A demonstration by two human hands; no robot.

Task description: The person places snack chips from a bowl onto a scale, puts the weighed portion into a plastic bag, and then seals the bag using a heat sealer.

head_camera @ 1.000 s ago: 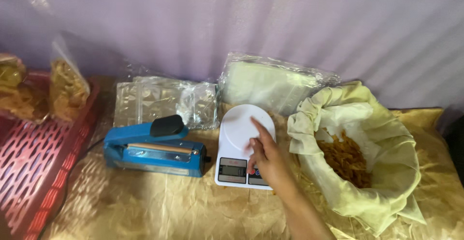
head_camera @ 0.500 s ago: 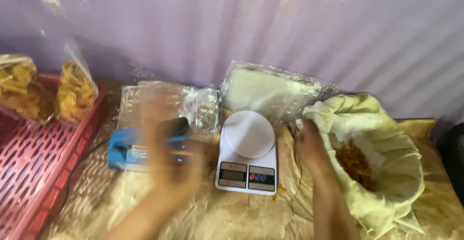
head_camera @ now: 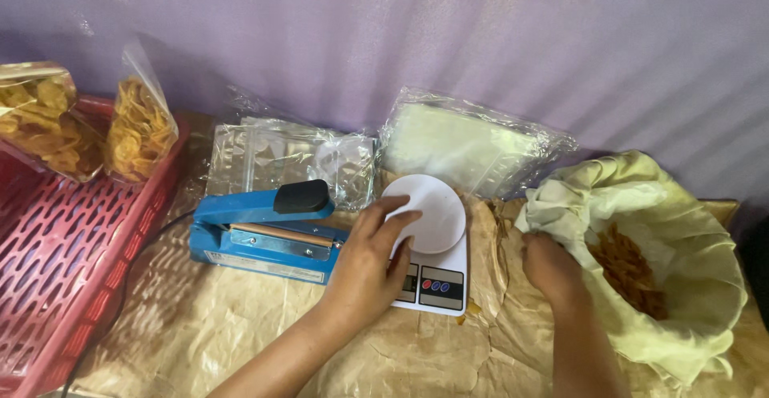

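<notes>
Left hand (head_camera: 370, 263): open, fingers spread flat on white kitchen scale (head_camera: 432, 242), just beside blue heat sealer (head_camera: 260, 234). Right hand (head_camera: 551, 266): grip state indeterminate, touching rim of yellow-green cloth sack (head_camera: 681, 318) holding fried snacks (head_camera: 633, 270).

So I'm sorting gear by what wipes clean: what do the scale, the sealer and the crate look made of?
Scale: smooth white plastic by its look, with a round matte platform that the left hand rests on. Sealer: glossy blue painted metal, probably, with a black plastic knob. Crate: red moulded plastic, going by its slotted lattice.
</notes>
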